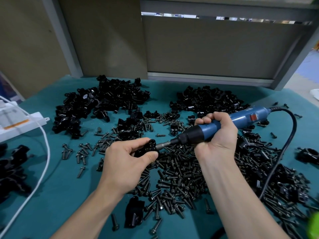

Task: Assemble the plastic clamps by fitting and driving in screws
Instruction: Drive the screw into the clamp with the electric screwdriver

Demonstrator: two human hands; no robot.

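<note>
My left hand [127,157] pinches a black plastic clamp [149,147] between thumb and fingers above the table. My right hand [218,133] is wrapped around a blue electric screwdriver [229,125]. Its metal bit [164,144] points left and meets the side of the clamp. Under both hands lies a wide heap of dark screws [181,178]. Two heaps of black clamp parts sit further back, one at the left [100,104] and one at the right [207,99].
The table has a teal cloth [60,187]. A white cable [45,152] curves down the left side from a white device [19,121]. Assembled clamps [12,168] lie at the left edge. The screwdriver's black cord [290,135] loops right. One clamp [134,213] lies near the front.
</note>
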